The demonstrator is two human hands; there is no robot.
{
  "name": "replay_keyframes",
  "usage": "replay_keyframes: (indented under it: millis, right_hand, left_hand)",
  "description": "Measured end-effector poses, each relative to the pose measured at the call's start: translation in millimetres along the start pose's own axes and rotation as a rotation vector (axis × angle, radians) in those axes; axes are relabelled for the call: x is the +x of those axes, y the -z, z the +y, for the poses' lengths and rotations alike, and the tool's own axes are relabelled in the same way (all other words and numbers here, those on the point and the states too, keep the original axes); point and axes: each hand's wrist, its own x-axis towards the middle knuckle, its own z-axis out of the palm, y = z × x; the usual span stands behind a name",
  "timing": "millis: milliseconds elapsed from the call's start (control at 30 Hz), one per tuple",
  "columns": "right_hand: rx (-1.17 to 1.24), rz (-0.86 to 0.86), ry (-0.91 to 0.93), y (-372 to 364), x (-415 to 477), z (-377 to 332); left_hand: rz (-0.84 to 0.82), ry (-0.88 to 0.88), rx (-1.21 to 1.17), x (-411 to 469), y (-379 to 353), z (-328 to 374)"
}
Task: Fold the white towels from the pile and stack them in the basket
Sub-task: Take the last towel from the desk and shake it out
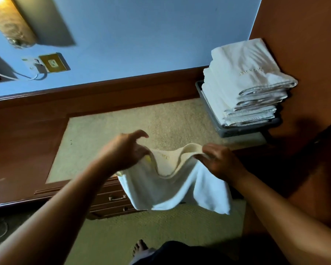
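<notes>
Small white terry towel (172, 190) hangs before the brown wooden desk (27, 150), top edge spread for folding: left hand (122, 150) prob. pinches one corner, right hand (221, 161) clenches the other. Grey plastic basket (237, 131) w/ folded white towel stack (246, 83) waits alongside.

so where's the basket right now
In the head view the grey basket sits at the upper right, on the far corner of the desk beside the brown wall, holding the stack of folded white towels, beyond the right hand.
</notes>
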Motion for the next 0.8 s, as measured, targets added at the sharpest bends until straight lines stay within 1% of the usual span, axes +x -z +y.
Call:
replay_keyframes:
  millis: [100,167,267,333,400,533,633,800]
  right_hand:
    - [0.032,-0.082,0.163,4,19,-34]
    - [0.074,-0.117,0.206,7,26,-50]
    - [0.191,-0.122,0.226,13,29,-60]
    - [0.212,-0.105,0.237,18,29,-60]
    - [0.180,-0.136,0.221,23,28,-51]
    - [0.094,-0.273,0.169,30,19,-21]
    - [0.030,-0.301,0.130,33,7,-6]
    - [-0.107,-0.336,0.042,40,-12,12]
  left_hand:
    - [-0.129,-0.122,-0.033,-4,-27,22]
    - [-0.176,-0.192,-0.091,-5,-37,33]
    - [-0.134,-0.187,-0.162,-1,-43,42]
    - [-0.087,-0.206,-0.182,1,-42,42]
    - [-0.084,-0.249,-0.181,2,-38,40]
    - [-0.136,-0.318,-0.069,3,-24,43]
    - [-0.171,-0.330,0.007,5,-20,51]
    - [-0.171,-0.364,0.118,4,-20,58]
